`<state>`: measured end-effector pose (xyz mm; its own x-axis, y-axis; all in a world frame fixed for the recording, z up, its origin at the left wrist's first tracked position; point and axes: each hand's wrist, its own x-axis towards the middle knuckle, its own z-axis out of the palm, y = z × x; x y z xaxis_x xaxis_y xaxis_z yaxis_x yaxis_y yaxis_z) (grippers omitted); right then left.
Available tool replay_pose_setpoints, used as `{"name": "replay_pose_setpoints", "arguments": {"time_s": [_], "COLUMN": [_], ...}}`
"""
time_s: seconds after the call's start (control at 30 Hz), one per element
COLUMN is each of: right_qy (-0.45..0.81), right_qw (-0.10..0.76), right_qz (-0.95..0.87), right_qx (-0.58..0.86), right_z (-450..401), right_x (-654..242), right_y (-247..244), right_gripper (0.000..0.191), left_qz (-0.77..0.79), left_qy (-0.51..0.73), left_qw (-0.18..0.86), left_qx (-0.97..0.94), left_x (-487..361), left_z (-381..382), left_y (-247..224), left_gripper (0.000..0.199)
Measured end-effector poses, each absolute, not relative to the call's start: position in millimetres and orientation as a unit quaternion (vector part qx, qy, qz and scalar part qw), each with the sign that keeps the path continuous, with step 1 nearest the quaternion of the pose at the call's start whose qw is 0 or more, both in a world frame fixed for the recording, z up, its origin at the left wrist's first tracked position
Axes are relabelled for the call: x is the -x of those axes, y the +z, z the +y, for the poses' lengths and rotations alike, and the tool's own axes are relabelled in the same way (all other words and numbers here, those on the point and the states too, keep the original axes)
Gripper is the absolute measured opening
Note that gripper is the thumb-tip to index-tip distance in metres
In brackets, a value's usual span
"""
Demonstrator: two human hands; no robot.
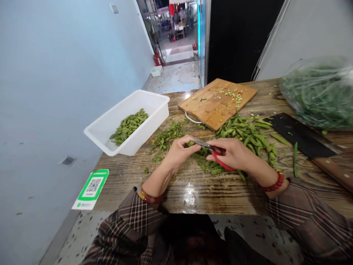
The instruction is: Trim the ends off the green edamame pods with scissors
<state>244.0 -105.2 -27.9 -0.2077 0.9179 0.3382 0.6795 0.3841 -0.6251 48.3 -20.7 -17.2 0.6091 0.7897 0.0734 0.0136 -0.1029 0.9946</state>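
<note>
Red-handled scissors (220,161) are gripped in my right hand (234,152), their blades pointing left. At the blade tips, my left hand (180,151) pinches a green edamame pod (191,144), mostly hidden by the fingers. Under and beyond my right hand spreads a heap of edamame pods (255,138). Left of the heap lies a pile of small trimmed green bits (171,134). A white plastic tub (149,130) stands at the table's left edge, with more pods (129,127) inside it.
A wooden cutting board (209,99) with chopped green bits lies at the back. To the right are a cleaver (303,134) and a plastic bag of greens (317,95). A QR-code card (92,187) sits at the wooden table's (171,195) left edge.
</note>
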Motion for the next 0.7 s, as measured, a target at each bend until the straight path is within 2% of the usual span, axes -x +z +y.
{"name": "replay_pose_setpoints", "arguments": {"time_s": [0.1, 0.27, 0.47, 0.7], "right_qy": [0.189, 0.202, 0.146, 0.146], "right_qw": [0.337, 0.341, 0.383, 0.361], "right_qz": [-0.759, -0.74, -0.71, -0.728], "right_qx": [0.524, 0.543, 0.572, 0.564], "right_z": [-105.0, -104.2, -101.7, -101.6], "right_x": [-244.0, -244.1, -246.6, -245.8], "right_y": [-27.0, -27.2, -30.1, -33.6], "right_gripper": [0.029, 0.03, 0.038, 0.044], "left_qz": [0.308, 0.345, 0.348, 0.32], "left_qy": [0.32, 0.307, 0.318, 0.347], "left_qw": [0.596, 0.659, 0.728, 0.754], "left_qx": [-0.669, -0.593, -0.498, -0.457], "left_x": [-48.4, -49.0, -47.8, -47.1], "left_z": [-20.4, -22.9, -20.5, -20.3], "left_y": [-17.4, -15.5, -8.8, -10.9], "left_gripper": [0.017, 0.025, 0.029, 0.03]}}
